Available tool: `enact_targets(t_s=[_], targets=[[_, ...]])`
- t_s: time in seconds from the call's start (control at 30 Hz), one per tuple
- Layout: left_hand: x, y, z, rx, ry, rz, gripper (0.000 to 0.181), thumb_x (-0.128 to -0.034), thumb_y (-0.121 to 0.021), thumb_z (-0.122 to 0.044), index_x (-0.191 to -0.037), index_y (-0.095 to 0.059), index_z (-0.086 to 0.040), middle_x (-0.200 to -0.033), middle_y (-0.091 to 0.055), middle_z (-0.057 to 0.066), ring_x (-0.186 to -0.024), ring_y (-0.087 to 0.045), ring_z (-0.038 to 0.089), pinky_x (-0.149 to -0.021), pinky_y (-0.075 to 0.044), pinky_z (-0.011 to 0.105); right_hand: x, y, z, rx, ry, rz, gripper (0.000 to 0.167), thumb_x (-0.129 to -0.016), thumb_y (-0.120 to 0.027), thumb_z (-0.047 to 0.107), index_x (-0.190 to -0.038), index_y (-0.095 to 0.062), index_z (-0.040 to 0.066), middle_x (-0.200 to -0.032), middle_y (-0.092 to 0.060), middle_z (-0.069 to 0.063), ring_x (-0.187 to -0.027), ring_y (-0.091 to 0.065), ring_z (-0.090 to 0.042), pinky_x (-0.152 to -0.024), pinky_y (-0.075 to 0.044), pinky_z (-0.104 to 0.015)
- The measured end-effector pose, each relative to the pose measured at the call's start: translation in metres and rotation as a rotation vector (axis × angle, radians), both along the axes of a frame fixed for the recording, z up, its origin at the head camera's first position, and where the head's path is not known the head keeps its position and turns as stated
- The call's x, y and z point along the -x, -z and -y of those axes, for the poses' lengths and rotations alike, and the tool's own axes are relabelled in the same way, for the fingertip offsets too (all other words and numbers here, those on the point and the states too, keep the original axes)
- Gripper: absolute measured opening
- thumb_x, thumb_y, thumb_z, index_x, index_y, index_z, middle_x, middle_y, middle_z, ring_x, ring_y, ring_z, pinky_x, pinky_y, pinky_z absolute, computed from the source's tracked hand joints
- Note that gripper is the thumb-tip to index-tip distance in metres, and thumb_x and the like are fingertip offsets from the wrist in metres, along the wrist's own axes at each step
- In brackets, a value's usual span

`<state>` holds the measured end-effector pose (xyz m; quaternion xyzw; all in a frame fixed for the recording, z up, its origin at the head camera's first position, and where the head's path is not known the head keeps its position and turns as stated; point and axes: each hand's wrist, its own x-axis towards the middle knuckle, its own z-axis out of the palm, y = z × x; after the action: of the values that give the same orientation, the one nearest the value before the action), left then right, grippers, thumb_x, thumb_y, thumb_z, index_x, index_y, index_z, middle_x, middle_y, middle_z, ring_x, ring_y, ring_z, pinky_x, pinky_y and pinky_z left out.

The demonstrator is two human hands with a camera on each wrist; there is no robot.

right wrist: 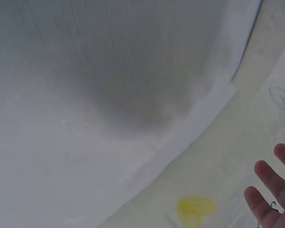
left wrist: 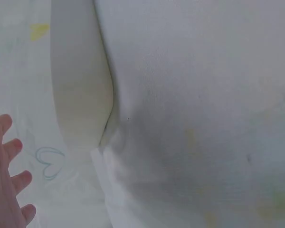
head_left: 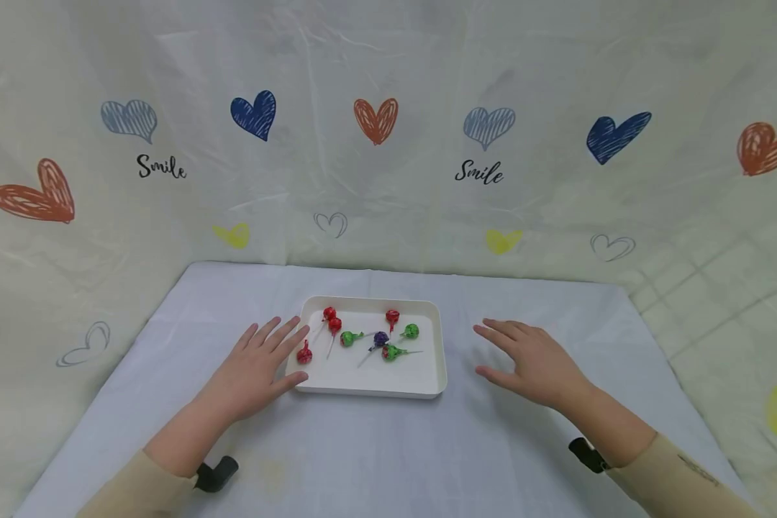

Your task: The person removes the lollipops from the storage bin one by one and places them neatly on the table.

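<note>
A shallow white tray (head_left: 369, 385) lies on the table, and its outer wall fills part of the left wrist view. Inside it are scattered wrapped lollipops: several red ones, such as the red lollipop (head_left: 392, 316), three green ones, among them a green lollipop (head_left: 411, 331), and one purple lollipop (head_left: 380, 338). My left hand (head_left: 252, 370) is spread over the tray's left edge, fingertips near a red lollipop (head_left: 304, 354); it holds nothing. To the right of the tray, apart from it, my right hand (head_left: 534, 360) hangs above the cloth with extended fingers and nothing held.
A white cloth (head_left: 375, 460) covers the table. Behind and at both sides hangs a pale curtain (head_left: 414, 201) printed with hearts and the word Smile. Dark straps sit at both wrists, the left strap (head_left: 216, 475) and the right strap (head_left: 585, 455).
</note>
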<state>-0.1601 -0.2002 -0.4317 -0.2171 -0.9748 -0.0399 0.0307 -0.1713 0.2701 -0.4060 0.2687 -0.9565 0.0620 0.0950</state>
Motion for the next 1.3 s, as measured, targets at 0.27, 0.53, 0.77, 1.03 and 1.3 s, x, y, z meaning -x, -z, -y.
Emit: enact_targets(t_s=[0.27, 0.53, 0.77, 1.03, 1.3], targets=[[0.001, -0.002, -0.001, -0.032, -0.012, 0.021, 0.082, -0.0914, -0.061, -0.057, -0.157, -0.03, -0.019, -0.163, -0.025, 0.007, -0.148, -0.021, 0.038, -0.117, -0.013, 0.061, 0.01, 0.001, 0.01, 0.039, -0.024, 0.023, 0.059, -0.089, -0.068, 0.054, -0.137, -0.061, 0.021, -0.135, -0.061, -0.003, -0.12, -0.059, -0.03, -0.097, -0.047, -0.053], [0.002, 0.0, 0.002, -0.027, -0.035, 0.026, 0.083, -0.091, -0.062, -0.056, -0.157, -0.03, -0.02, -0.163, -0.025, 0.007, -0.147, -0.022, 0.038, -0.117, -0.015, 0.061, 0.018, -0.002, 0.023, 0.056, -0.069, 0.054, 0.051, -0.09, -0.069, 0.047, -0.132, -0.065, 0.018, -0.13, -0.065, -0.004, -0.116, -0.061, -0.029, -0.097, -0.049, -0.051], [0.003, 0.0, 0.005, -0.029, -0.066, 0.051, 0.083, -0.0914, -0.062, -0.056, -0.158, -0.028, -0.019, -0.163, -0.026, 0.008, -0.147, -0.023, 0.039, -0.117, -0.015, 0.062, 0.027, -0.003, 0.038, 0.035, -0.083, 0.134, 0.047, -0.091, -0.069, 0.042, -0.132, -0.065, 0.019, -0.127, -0.066, -0.002, -0.117, -0.061, -0.027, -0.097, -0.05, -0.05], [0.004, 0.004, 0.008, -0.033, -0.09, 0.102, 0.082, -0.0927, -0.06, -0.057, -0.158, -0.028, -0.019, -0.163, -0.025, 0.01, -0.146, -0.023, 0.04, -0.116, -0.015, 0.062, 0.036, -0.009, 0.061, 0.008, -0.143, 0.215, 0.043, -0.092, -0.067, 0.043, -0.13, -0.067, 0.021, -0.124, -0.067, 0.003, -0.114, -0.061, -0.023, -0.095, -0.051, -0.045], [0.008, 0.013, 0.011, -0.018, -0.093, 0.123, 0.083, -0.0921, -0.059, -0.059, -0.158, -0.028, -0.019, -0.163, -0.024, 0.009, -0.147, -0.022, 0.04, -0.116, -0.015, 0.063, 0.047, -0.017, 0.08, -0.027, -0.178, 0.262, 0.04, -0.093, -0.066, 0.042, -0.128, -0.069, 0.022, -0.122, -0.068, 0.003, -0.114, -0.061, -0.021, -0.098, -0.049, -0.043]])
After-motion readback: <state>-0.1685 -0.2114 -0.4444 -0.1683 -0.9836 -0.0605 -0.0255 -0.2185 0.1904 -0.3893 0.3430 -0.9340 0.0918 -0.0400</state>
